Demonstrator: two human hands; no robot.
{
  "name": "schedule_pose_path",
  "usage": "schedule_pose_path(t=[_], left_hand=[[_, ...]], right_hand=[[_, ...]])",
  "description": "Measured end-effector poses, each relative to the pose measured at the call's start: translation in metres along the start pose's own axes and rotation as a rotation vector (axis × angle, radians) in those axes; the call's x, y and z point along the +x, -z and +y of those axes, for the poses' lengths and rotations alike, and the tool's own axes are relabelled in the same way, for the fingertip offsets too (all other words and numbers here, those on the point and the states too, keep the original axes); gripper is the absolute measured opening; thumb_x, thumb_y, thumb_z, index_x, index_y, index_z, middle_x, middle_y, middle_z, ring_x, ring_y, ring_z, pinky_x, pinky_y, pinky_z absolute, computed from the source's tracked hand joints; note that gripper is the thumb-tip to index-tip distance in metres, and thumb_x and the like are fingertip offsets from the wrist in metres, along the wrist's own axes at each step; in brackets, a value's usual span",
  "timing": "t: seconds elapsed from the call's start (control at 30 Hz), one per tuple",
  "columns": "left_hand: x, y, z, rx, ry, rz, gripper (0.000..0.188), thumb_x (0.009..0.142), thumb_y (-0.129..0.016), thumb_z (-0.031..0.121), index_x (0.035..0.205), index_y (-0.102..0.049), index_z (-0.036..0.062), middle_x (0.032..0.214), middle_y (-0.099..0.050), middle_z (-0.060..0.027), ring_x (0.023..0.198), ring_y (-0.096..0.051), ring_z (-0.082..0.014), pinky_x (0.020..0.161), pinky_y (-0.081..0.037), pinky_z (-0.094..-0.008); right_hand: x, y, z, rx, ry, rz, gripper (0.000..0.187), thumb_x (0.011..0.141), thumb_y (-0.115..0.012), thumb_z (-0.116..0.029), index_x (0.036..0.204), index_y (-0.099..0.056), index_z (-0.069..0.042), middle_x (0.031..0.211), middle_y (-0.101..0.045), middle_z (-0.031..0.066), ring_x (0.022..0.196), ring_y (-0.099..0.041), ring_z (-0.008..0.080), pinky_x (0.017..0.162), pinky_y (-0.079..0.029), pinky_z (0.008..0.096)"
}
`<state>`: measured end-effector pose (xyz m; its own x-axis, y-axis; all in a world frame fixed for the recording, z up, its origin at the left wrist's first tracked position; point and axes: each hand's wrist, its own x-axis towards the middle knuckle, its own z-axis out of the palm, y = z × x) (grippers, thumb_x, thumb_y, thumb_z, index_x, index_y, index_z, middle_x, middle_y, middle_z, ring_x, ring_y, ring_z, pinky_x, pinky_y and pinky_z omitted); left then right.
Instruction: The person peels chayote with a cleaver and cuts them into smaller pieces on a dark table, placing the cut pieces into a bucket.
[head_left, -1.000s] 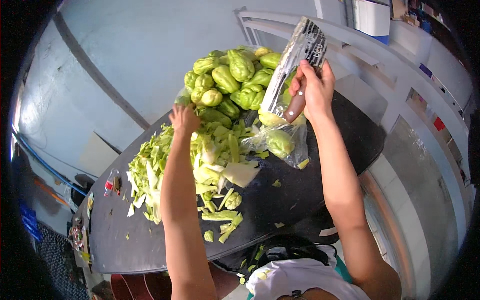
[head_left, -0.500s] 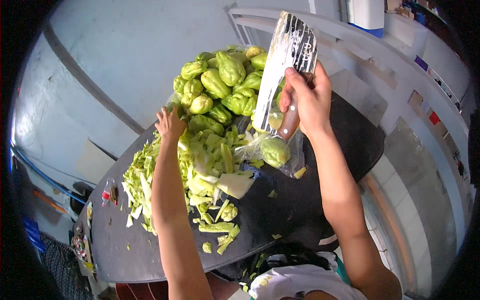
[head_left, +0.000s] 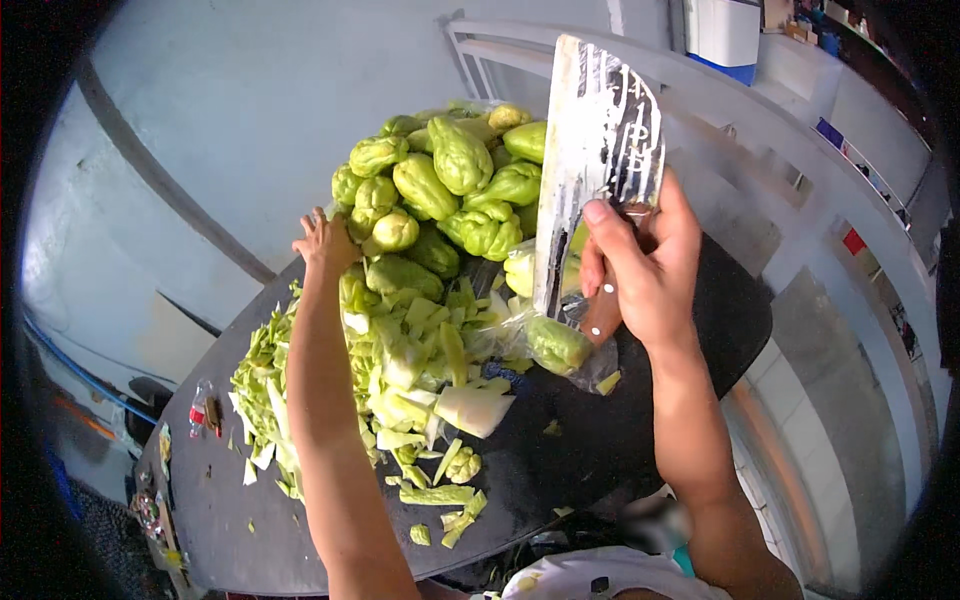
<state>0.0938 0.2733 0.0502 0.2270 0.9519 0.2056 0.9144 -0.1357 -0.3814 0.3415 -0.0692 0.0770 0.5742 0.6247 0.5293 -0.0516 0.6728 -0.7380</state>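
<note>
My right hand (head_left: 655,262) is wrapped round the brown riveted handle of a cleaver (head_left: 592,150), its broad, streaked blade pointing up, away from me. Behind the blade's lower end, a green chayote (head_left: 557,345) lies partly in clear plastic (head_left: 500,335). A large heap of whole chayotes (head_left: 425,185) stands at the far side of the table. At that heap's left edge, my left hand (head_left: 326,243) has its fingers spread, seemingly touching the outermost chayotes. Chopped pale-green pieces (head_left: 400,355) cover the table in front of the heap, partly hidden by my left forearm.
The dark table (head_left: 600,460) has a rounded edge. A small clear bottle with a red label (head_left: 200,408) lies near its left edge. Beyond are a pale wall (head_left: 250,90) and, at right, a grey railing-like structure (head_left: 740,130).
The cleaver in my right hand has shifted right and slightly down, its blade more upright. My left hand has moved a little left along the heap, its fingers spreading. The view has shifted slightly.
</note>
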Motion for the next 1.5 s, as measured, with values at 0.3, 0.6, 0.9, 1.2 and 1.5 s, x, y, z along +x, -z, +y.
schedule_pose_path(t=[0.3,0.6,0.9,1.2,1.5], left_hand=[[0.012,0.006,-0.012,-0.030,-0.013,-0.050,0.090,0.062,-0.080,0.048,0.143,-0.043,0.0327,0.152,-0.030,-0.0081,0.141,-0.025,-0.0317,0.093,-0.041,-0.0708],[0.029,-0.005,-0.002,0.200,-0.021,-0.144,0.086,0.067,-0.080,0.046,0.143,-0.044,0.0270,0.147,-0.035,-0.0060,0.137,-0.031,-0.0332,0.085,-0.047,-0.0696],[0.015,-0.004,-0.029,-0.161,0.121,-0.116,0.068,0.076,-0.077,0.023,0.137,-0.047,0.0234,0.136,-0.048,-0.0151,0.123,-0.050,-0.0369,0.081,-0.055,-0.0567],[0.004,-0.056,-0.122,-0.597,-0.300,0.219,0.065,0.072,-0.062,-0.010,0.129,-0.052,0.0184,0.121,-0.055,-0.0187,0.113,-0.056,-0.0355,0.090,-0.048,-0.0436],[-0.002,-0.037,-0.096,0.163,-0.633,0.390,0.067,0.080,-0.065,0.009,0.140,-0.048,0.0317,0.146,-0.039,-0.0047,0.126,-0.043,-0.0233,0.102,-0.037,-0.0410]], right_hand=[[-0.004,-0.008,-0.002,-0.032,-0.008,-0.056,0.018,0.092,-0.060,-0.001,0.106,-0.049,-0.001,0.072,-0.059,0.0016,0.048,-0.052,0.0056,0.044,-0.043,0.0228],[-0.005,-0.012,0.003,-0.084,-0.035,-0.051,0.018,0.092,-0.061,-0.002,0.106,-0.049,-0.002,0.070,-0.058,0.0006,0.047,-0.051,0.0053,0.043,-0.042,0.0226],[-0.016,-0.015,0.004,-0.116,-0.058,-0.122,0.019,0.093,-0.064,-0.009,0.104,-0.049,-0.004,0.068,-0.057,-0.0007,0.048,-0.052,0.0045,0.043,-0.040,0.0216],[-0.013,-0.017,0.002,-0.083,-0.059,-0.108,0.020,0.092,-0.064,-0.008,0.104,-0.049,-0.004,0.069,-0.057,-0.0009,0.048,-0.051,0.0042,0.044,-0.042,0.0216],[-0.016,-0.020,0.005,-0.138,-0.074,-0.110,0.018,0.091,-0.064,-0.006,0.101,-0.048,-0.004,0.068,-0.057,-0.0006,0.049,-0.052,0.0046,0.044,-0.042,0.0218]])
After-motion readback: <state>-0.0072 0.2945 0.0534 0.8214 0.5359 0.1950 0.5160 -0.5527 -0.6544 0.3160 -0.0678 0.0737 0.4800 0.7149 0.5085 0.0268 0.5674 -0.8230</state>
